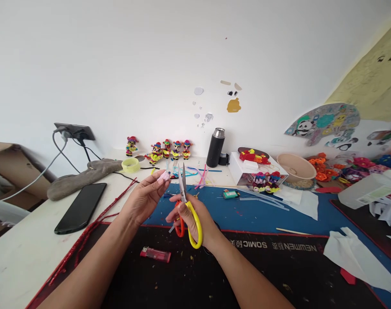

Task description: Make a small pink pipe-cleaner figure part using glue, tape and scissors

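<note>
Between the thumb and fingers of my left hand (145, 195) is a small pale pink fuzzy piece (164, 177), too small to name more closely. My right hand (198, 219) grips a pair of scissors (194, 225) with one yellow and one orange handle loop. The scissor blades point up and stand slightly apart, just right of the pink piece without touching it. Below the hands, a red lighter (156, 254) lies on the black desk mat (182, 283).
Several small colourful figures (157, 153) line the wall, near a black thermos (216, 148). Left are a phone (80, 208), red fuzzy stems (95, 223), driftwood (82, 176) and a tape roll (130, 165). A white box (243, 171), bowl (296, 167) and plastic bottle (365, 193) stand right.
</note>
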`<state>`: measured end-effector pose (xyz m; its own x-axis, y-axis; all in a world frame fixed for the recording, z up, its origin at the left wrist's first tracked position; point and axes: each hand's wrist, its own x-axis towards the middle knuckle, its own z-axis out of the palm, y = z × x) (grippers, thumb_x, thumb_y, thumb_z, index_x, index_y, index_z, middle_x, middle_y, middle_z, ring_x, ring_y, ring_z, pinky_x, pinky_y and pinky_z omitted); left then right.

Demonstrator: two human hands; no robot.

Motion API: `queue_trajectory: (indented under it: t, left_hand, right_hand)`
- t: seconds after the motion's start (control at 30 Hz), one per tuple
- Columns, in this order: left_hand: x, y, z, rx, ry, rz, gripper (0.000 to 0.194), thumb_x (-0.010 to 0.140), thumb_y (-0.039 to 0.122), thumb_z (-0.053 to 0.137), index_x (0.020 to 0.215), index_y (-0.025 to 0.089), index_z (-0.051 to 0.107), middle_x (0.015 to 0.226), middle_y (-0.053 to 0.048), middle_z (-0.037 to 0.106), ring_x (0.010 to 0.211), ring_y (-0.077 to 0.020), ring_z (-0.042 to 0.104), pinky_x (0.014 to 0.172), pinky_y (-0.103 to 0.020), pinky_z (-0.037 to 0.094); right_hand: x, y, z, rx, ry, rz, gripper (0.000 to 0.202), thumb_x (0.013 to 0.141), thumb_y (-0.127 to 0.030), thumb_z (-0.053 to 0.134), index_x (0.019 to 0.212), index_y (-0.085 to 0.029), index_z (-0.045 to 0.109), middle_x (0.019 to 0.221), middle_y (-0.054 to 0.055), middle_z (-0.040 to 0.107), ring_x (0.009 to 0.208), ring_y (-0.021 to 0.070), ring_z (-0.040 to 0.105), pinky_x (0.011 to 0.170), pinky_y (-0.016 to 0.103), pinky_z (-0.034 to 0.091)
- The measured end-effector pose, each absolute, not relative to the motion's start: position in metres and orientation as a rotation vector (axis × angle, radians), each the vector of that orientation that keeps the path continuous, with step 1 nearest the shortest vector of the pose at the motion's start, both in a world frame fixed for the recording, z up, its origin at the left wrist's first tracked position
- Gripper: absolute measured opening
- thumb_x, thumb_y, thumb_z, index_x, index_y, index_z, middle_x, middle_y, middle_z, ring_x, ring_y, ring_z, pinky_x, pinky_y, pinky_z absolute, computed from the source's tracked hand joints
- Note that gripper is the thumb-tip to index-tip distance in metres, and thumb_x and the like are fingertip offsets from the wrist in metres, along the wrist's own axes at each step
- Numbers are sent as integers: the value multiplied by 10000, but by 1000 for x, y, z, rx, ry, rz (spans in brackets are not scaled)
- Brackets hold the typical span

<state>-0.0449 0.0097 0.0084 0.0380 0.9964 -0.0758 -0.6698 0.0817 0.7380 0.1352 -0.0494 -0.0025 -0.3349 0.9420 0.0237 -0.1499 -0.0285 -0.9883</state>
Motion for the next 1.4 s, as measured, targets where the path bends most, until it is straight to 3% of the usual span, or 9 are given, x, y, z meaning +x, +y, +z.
queue_trajectory:
  t: [0.23, 0.47, 0.83, 1.03, 1.13, 1.4]
  left_hand:
    - [-38, 2, 8, 815, 739, 1374, 380, 620, 227, 1046, 942, 171, 852, 952, -76, 830, 841, -178, 755, 774, -248, 606]
    - [-30, -6, 10, 1038, 751, 1335, 388, 648, 304, 1042, 961, 195, 842, 947, -65, 788, 896, -203, 719, 799, -276, 573]
    - [-29, -12, 4, 1335, 817, 1198, 464, 763, 397, 973, 1159, 237, 792, 1149, -104, 760, 1097, -290, 711, 887, -356, 616]
    - [-38, -7, 11, 1417, 865, 1075, 423, 886, 552, 849, 1121, 204, 797, 957, -68, 756, 755, -191, 676, 692, -302, 568]
    - [-38, -6, 10, 1440, 801, 957, 405, 901, 546, 837, 1101, 196, 791, 844, -58, 751, 725, -199, 674, 642, -295, 543]
    - [-38, 4, -3, 1175, 893, 1196, 481, 724, 554, 975, 976, 185, 796, 715, -32, 726, 649, -166, 634, 604, -263, 497]
  right_hand:
    - [135, -47, -4, -1019, -1245, 1524, 725, 779, -845, 759, 1080, -194, 659, 699, -22, 683, 432, 124, 606, 411, 213, 418]
    - [138, -40, -4, -1003, -1092, 1452, 692, 782, -811, 784, 1050, -193, 627, 653, -33, 671, 440, 121, 612, 439, 220, 470]
    - [140, -33, -16, -951, -1024, 1413, 608, 784, -709, 848, 1017, -210, 591, 648, -52, 656, 433, 112, 607, 440, 220, 506]
    - [143, -34, -18, -995, -1162, 1328, 510, 862, -623, 809, 1103, -214, 623, 692, -49, 672, 480, 114, 636, 477, 218, 510]
    - [144, -37, -15, -1013, -1230, 1296, 456, 878, -572, 808, 1111, -218, 639, 709, -52, 659, 489, 116, 634, 478, 225, 511]
    - [152, -33, -12, -1084, -1220, 1206, 470, 914, -628, 721, 1121, -211, 652, 701, -38, 644, 470, 116, 573, 482, 240, 453]
